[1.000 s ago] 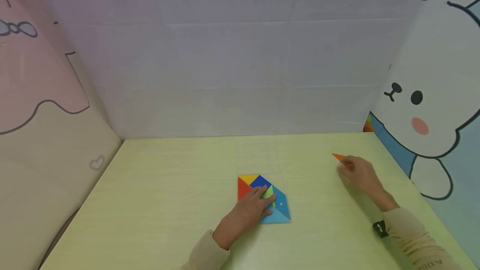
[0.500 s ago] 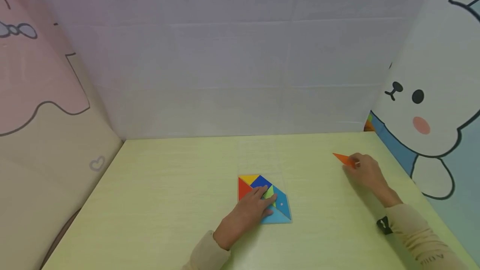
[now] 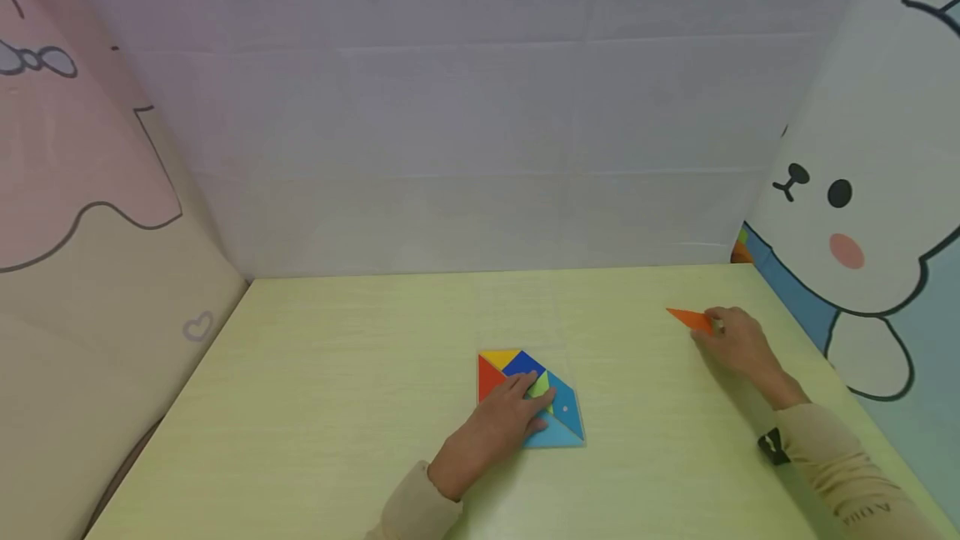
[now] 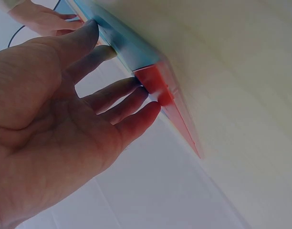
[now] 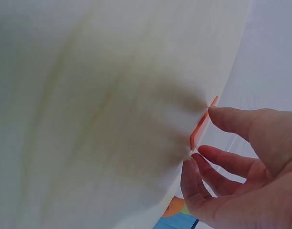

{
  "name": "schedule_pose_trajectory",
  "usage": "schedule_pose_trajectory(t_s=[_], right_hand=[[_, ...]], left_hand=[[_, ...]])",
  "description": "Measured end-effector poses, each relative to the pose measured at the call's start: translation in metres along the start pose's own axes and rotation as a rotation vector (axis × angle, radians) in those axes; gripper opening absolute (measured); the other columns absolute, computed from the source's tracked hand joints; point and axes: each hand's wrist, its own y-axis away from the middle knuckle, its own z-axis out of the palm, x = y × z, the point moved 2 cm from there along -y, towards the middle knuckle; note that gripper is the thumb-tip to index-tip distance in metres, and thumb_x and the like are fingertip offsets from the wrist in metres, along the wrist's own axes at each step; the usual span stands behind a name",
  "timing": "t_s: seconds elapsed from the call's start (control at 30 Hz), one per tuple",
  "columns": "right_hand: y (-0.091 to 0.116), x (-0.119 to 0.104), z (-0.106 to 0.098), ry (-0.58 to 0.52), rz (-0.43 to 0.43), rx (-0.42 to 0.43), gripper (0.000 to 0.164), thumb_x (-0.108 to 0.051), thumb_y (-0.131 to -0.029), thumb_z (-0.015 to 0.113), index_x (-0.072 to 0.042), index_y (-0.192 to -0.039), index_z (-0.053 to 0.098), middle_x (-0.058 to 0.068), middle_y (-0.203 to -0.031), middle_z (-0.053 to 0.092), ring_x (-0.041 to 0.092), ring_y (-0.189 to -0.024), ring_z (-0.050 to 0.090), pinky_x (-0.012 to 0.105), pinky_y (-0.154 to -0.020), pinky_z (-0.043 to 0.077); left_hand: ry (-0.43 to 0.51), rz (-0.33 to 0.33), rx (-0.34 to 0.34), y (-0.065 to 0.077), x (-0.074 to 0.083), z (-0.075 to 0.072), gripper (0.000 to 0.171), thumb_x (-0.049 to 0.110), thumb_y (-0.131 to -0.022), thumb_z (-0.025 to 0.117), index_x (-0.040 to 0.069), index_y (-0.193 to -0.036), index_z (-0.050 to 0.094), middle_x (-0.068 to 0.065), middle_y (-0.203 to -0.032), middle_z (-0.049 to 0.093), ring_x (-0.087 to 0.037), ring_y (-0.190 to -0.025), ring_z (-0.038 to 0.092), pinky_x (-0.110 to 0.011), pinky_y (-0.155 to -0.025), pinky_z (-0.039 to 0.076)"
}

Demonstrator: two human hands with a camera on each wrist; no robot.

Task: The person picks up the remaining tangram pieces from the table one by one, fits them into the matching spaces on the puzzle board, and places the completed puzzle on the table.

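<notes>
My left hand (image 3: 497, 417) rests with spread fingers on a set of flat tangram pieces. Around those fingers show a red piece (image 3: 489, 375), a yellow piece (image 3: 498, 357), a dark blue piece (image 3: 523, 363), a green piece (image 3: 539, 385), a mid-blue piece (image 3: 567, 407) and a light blue piece (image 3: 557, 436). Clear edging borders the set in the left wrist view; the palm hides part of it. Far to the right, my right hand (image 3: 738, 347) pinches an orange triangular tangram piece (image 3: 688, 319) low at the tabletop. The right wrist view has its thumb and fingers at opposite ends of that orange piece (image 5: 201, 128).
A pale yellow table (image 3: 360, 373) lies beneath both hands. Behind it rises a whitish sheet wall (image 3: 465, 148), with cartoon-printed panels at the left (image 3: 97, 148) and right (image 3: 862, 232). A small black object (image 3: 773, 446) is by the right cuff.
My right hand has slid slightly to the right, and more of the orange piece shows. Its pointed tip stays almost in place. The left hand stays on the tangram set.
</notes>
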Motion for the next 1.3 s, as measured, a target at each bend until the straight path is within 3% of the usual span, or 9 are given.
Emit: schedule_pose_trajectory(t_s=[0.3, 0.53, 0.73, 1.0, 1.3], right_hand=[[-0.0021, 0.0008, -0.0014, -0.001, -0.032, -0.029, 0.042, -0.006, -0.095, 0.070, 0.026, -0.119, 0.056, 0.044, -0.111, 0.057, 0.051, -0.090, 0.061, 0.061, -0.078, 0.051], [-0.0024, 0.0004, -0.0012, -0.011, -0.022, -0.052, 0.040, -0.005, -0.096, 0.067, 0.026, -0.118, 0.055, 0.046, -0.116, 0.054, 0.057, -0.101, 0.056, 0.065, -0.085, 0.048], [-0.0038, -0.0001, -0.0009, -0.029, -0.012, -0.063, 0.038, -0.003, -0.096, 0.068, 0.025, -0.119, 0.056, 0.044, -0.114, 0.055, 0.054, -0.098, 0.058, 0.063, -0.082, 0.051], [-0.0044, 0.0005, -0.0014, -0.026, -0.028, -0.009, 0.036, -0.002, -0.094, 0.071, 0.025, -0.115, 0.058, 0.038, -0.102, 0.061, 0.051, -0.092, 0.059, 0.061, -0.078, 0.051], [-0.0042, 0.0016, -0.0012, -0.036, -0.027, -0.010, 0.036, -0.003, -0.095, 0.071, 0.024, -0.116, 0.058, 0.041, -0.105, 0.061, 0.052, -0.092, 0.060, 0.063, -0.079, 0.050]], left_hand=[[0.004, -0.002, 0.000, 0.0001, -0.0001, 0.0001, 0.047, 0.031, -0.103, 0.062, 0.022, -0.149, 0.057, -0.010, -0.153, 0.050, -0.026, -0.142, 0.046, -0.034, -0.113, 0.042], [0.014, -0.005, -0.005, 0.0003, -0.0002, 0.0004, 0.048, 0.031, -0.103, 0.062, 0.022, -0.150, 0.056, -0.009, -0.153, 0.050, -0.026, -0.142, 0.045, -0.035, -0.114, 0.042], [0.013, -0.005, -0.009, 0.0003, -0.0004, -0.0001, 0.048, 0.031, -0.103, 0.062, 0.022, -0.150, 0.056, -0.009, -0.154, 0.049, -0.026, -0.142, 0.045, -0.035, -0.114, 0.042], [0.013, 0.003, -0.003, 0.0011, -0.0004, -0.0009, 0.048, 0.031, -0.103, 0.062, 0.021, -0.150, 0.056, -0.010, -0.153, 0.049, -0.026, -0.142, 0.045, -0.035, -0.114, 0.041], [0.007, 0.002, -0.001, 0.0018, -0.0011, -0.0006, 0.048, 0.031, -0.103, 0.062, 0.022, -0.150, 0.056, -0.010, -0.153, 0.049, -0.026, -0.142, 0.045, -0.034, -0.114, 0.041]])
